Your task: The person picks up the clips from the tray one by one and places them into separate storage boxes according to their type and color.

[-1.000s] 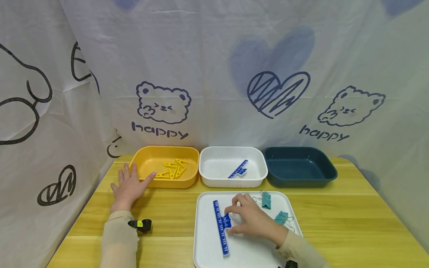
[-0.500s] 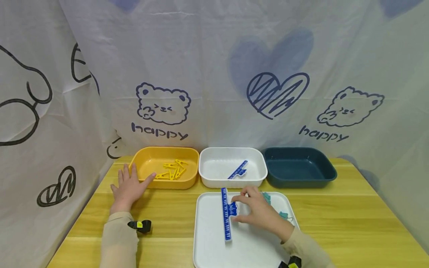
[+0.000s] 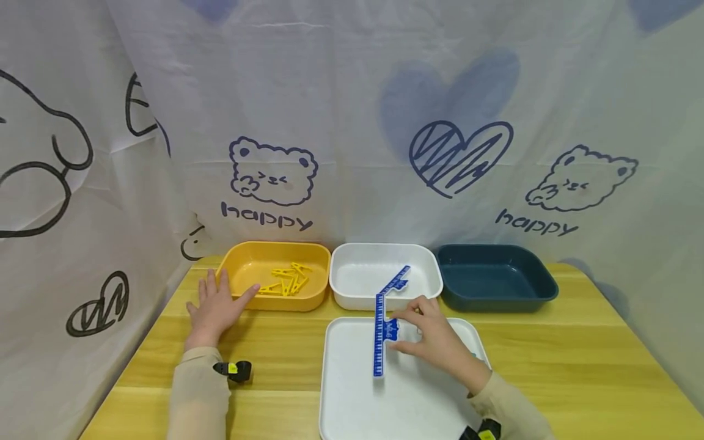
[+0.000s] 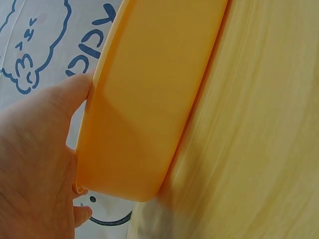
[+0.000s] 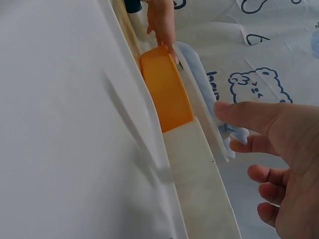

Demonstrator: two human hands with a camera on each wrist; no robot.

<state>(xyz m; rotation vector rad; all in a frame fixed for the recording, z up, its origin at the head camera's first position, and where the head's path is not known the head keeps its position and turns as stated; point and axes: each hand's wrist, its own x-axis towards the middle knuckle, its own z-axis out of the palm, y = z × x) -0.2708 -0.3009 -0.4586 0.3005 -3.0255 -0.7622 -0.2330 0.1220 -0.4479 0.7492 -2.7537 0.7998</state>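
Clip in blue hangs over the white tray in the head view, where we see the right hand pinching its tab; its long bar could catch the white bin if tilted. In the left wrist view, our spread left hand touches the yellow bin, which a careless push might shift. In the right wrist view, so narrow a pinch could slip.

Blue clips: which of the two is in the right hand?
The nearer blue clip, pinched upright in the head view by the right hand; the other blue clip lies inside the white bin.
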